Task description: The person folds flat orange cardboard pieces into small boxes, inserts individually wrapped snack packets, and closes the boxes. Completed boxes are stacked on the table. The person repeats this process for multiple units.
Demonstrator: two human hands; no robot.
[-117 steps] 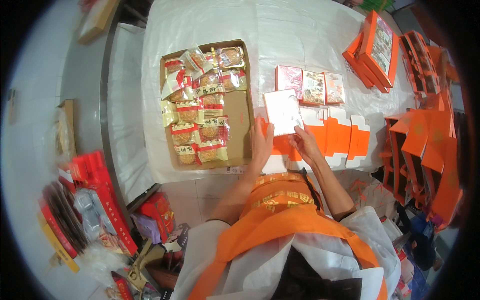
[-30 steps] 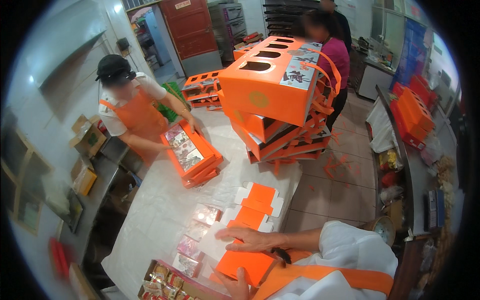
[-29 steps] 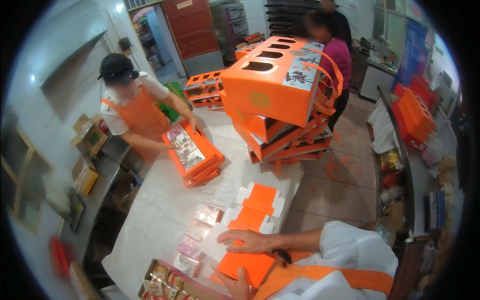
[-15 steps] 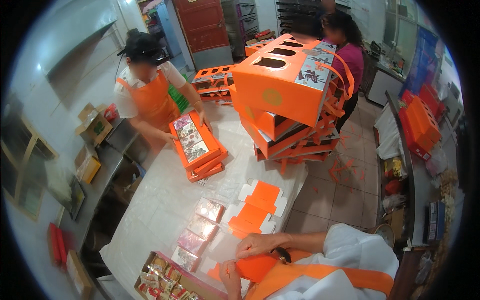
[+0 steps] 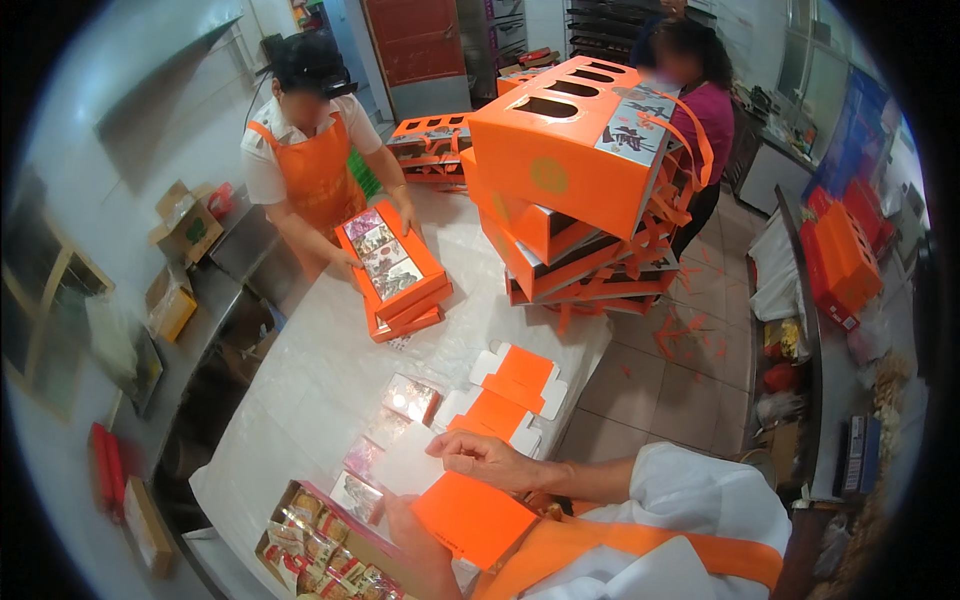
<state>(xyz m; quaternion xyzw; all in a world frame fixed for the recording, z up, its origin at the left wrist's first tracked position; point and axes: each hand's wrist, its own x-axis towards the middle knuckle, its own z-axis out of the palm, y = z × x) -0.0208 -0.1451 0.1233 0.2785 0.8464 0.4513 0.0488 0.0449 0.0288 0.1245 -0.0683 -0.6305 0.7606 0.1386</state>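
Orange flat cardboard box blank [image 5: 472, 517] not yet folded: right hand [image 5: 487, 459] curled, fingertips on its top edge; left hand [image 5: 415, 530] beneath, grip unclear; more flat orange blanks [image 5: 505, 398] waiting

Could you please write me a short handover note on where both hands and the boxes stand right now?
Right hand: resting palm down on the white table, fingers on the upper edge of the flat orange carton sheet; I cannot tell whether it grips it.
Left hand: at the sheet's left edge, mostly hidden.
Nearby: more flat orange blanks just beyond, small clear-wrapped packs in a row to their left, an open cardboard box of wrapped pastries at the near corner.
Done: a tall stack of assembled orange boxes stands at the far side.
Left: the sheet in hand is still flat; the blanks are unfolded.
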